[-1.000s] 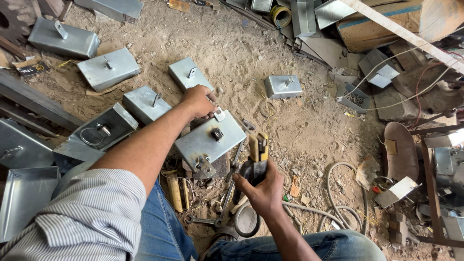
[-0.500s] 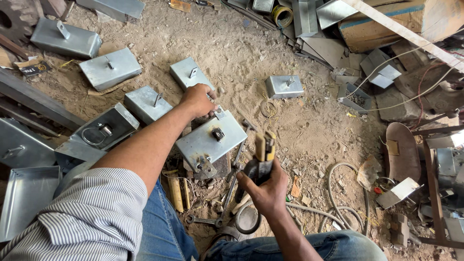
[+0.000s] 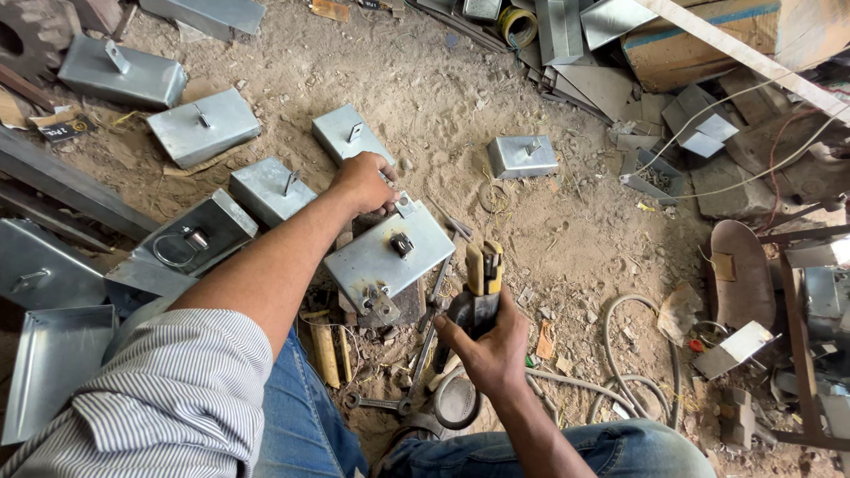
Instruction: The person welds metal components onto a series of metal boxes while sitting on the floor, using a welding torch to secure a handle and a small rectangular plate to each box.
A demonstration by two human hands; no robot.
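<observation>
Left hand (image 3: 363,183) presses closed on the far edge of a metal box (image 3: 390,257). Right hand (image 3: 491,341), just beside the box, grips an electrode holder (image 3: 481,283) upright.

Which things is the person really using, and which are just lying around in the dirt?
In use:
- left hand on the far edge of the metal box
- right hand gripping the yellow-tipped tool

Lying about:
- small box
- wrench
- hose
- tape roll
- tray
</observation>
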